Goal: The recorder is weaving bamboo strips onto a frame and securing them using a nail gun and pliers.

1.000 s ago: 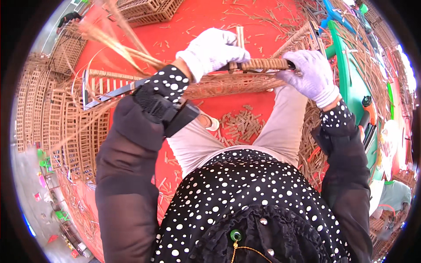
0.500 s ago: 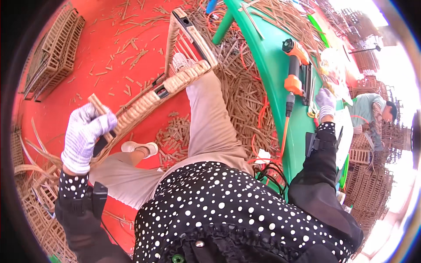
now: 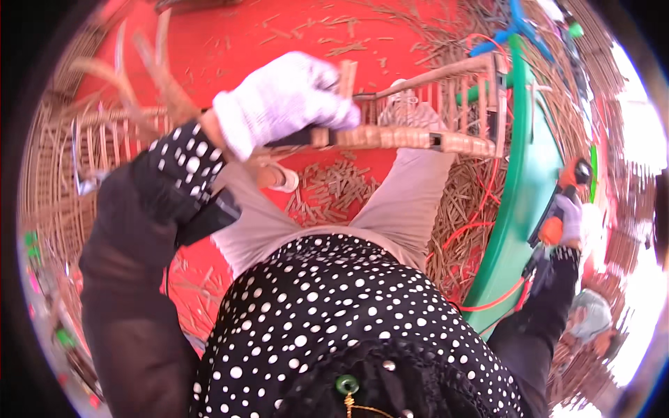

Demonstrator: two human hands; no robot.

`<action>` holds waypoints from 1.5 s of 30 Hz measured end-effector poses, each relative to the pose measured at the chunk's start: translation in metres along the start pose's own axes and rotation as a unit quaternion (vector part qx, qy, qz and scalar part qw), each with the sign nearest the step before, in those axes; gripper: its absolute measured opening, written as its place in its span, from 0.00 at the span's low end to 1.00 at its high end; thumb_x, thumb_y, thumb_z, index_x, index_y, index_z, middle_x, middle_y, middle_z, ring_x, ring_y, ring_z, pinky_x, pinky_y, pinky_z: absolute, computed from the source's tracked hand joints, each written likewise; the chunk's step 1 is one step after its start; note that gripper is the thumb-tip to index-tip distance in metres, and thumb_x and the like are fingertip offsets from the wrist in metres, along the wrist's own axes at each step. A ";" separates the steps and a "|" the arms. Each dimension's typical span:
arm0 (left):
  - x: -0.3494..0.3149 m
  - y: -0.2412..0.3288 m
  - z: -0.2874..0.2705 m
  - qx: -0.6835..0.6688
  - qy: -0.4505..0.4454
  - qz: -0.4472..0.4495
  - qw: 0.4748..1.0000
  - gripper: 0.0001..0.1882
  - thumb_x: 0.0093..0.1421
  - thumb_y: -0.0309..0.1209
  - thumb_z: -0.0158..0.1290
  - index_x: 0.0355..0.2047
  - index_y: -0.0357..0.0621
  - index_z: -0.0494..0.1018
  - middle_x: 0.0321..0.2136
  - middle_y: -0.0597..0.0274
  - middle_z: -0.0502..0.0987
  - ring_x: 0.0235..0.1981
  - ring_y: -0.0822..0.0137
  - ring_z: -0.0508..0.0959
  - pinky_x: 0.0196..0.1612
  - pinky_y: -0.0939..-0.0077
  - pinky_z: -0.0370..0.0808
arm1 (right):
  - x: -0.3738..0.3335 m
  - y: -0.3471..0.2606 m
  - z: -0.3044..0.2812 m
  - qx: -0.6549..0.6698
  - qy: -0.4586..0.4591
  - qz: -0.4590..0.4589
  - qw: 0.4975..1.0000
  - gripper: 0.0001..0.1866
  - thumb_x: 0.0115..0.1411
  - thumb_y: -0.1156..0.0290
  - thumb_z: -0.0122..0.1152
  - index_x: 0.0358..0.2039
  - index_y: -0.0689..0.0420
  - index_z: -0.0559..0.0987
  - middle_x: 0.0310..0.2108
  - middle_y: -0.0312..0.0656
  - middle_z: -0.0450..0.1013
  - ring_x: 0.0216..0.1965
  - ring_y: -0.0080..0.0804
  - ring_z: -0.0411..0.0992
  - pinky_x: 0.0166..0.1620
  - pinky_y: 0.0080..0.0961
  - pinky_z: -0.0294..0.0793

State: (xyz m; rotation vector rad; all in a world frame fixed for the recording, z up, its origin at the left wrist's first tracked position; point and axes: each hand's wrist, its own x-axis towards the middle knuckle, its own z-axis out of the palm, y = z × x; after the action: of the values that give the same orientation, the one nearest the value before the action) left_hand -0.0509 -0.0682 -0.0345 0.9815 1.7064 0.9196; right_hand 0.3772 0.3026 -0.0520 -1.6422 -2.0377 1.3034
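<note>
A woven tan frame (image 3: 397, 137), wrapped with flat strips along its near rail and with slats behind, spans above my legs. My left hand (image 3: 289, 101), in a white glove, is closed at the frame's left part, pinching a short brown strip (image 3: 348, 78) that stands up from the rail. A dark section of the rail shows below this hand. On the right, over the green table, my gloved right hand (image 3: 571, 217) is wrapped round an orange and black air nail gun (image 3: 550, 224). Motion blurs this hand and the tool somewhat.
The green table (image 3: 512, 240) curves along my right, with brown strips (image 3: 550, 125) on its far part. Orange hose (image 3: 481, 306) runs by its near edge. Cut strips (image 3: 334, 187) litter the red floor (image 3: 237, 42). Slatted frames (image 3: 56, 174) stand left. A person (image 3: 591, 317) is at right.
My right hand has taken hold of the nail gun, which lay on the table before. My left hand has moved right and away from me with the strip, and the frame has turned more level.
</note>
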 end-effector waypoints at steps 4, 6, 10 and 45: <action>-0.007 -0.001 0.002 0.021 0.050 0.020 0.998 0.10 0.48 0.31 0.58 0.21 0.36 0.74 0.16 0.66 0.73 0.17 0.79 0.71 0.22 0.84 0.67 | -0.073 -0.080 0.027 0.174 -0.116 -0.082 0.975 0.16 0.47 0.72 0.54 0.37 0.62 0.67 0.26 0.36 0.66 0.27 0.24 0.66 0.30 0.22 0.69; -0.008 -0.007 0.006 0.036 0.068 0.015 0.997 0.10 0.48 0.32 0.59 0.19 0.38 0.74 0.13 0.68 0.72 0.15 0.81 0.69 0.20 0.84 0.64 | -0.124 -0.127 0.070 0.203 -0.117 -0.117 0.965 0.18 0.46 0.72 0.59 0.37 0.62 0.67 0.25 0.36 0.66 0.24 0.26 0.66 0.28 0.23 0.70; -0.004 -0.008 0.010 0.022 0.078 0.028 0.996 0.10 0.47 0.32 0.59 0.18 0.39 0.74 0.12 0.67 0.72 0.14 0.80 0.68 0.20 0.83 0.64 | -0.184 -0.182 0.132 0.101 -0.170 -0.116 0.973 0.16 0.46 0.73 0.62 0.34 0.62 0.69 0.22 0.39 0.67 0.19 0.28 0.68 0.24 0.24 0.70; -0.007 -0.004 0.010 0.142 0.151 0.105 0.973 0.14 0.44 0.41 0.57 0.16 0.43 0.75 0.13 0.60 0.73 0.15 0.67 0.72 0.22 0.73 0.69 | -0.221 -0.254 0.203 -0.207 -0.293 -0.072 0.931 0.19 0.45 0.71 0.59 0.39 0.62 0.70 0.19 0.32 0.66 0.16 0.15 0.63 0.19 0.12 0.61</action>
State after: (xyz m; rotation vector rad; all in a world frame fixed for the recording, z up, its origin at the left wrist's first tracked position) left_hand -0.0409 -0.0744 -0.0389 1.2826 2.0594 1.0206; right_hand 0.1519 0.0146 0.0926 -1.2984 -2.8912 1.5188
